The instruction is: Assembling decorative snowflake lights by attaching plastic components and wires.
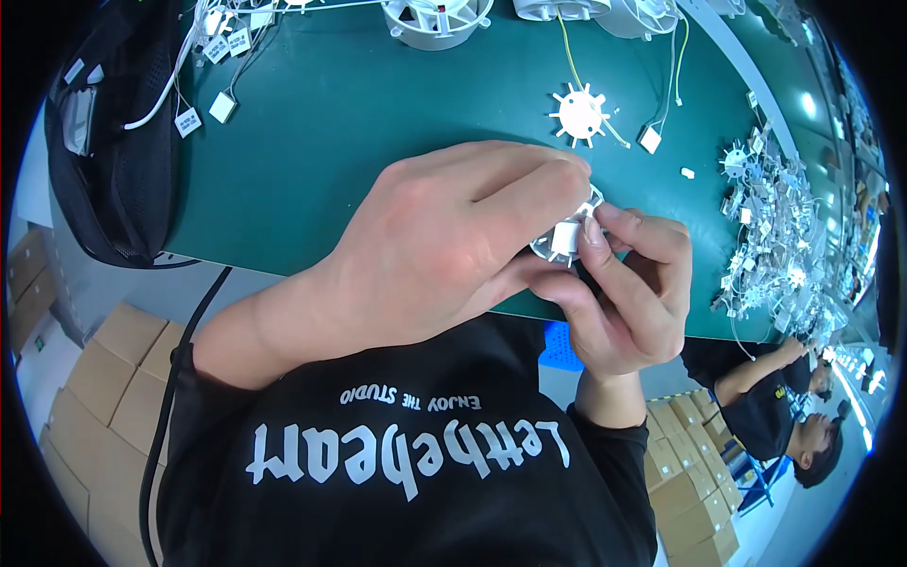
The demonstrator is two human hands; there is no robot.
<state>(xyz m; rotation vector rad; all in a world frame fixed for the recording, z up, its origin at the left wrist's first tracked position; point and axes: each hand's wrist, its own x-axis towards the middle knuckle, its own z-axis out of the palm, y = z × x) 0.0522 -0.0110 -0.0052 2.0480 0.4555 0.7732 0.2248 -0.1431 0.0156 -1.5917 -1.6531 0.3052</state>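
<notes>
Close to the table's near edge, my two hands meet around a small white spoked round part with a white square block on it. My left hand is closed on it from above, its fingertips partly hidden behind the knuckles. My right hand pinches the same part from the other side, with thumb and fingers by the square block. Much of the part is covered by my fingers. Beyond my hands lies a white disc with spokes, with a yellow-green wire beside it.
On the green table are a white block on wires and a tiny white piece. A heap of wired parts spreads at the right. White round housings stand far off; a black bag lies left. Another person works at right.
</notes>
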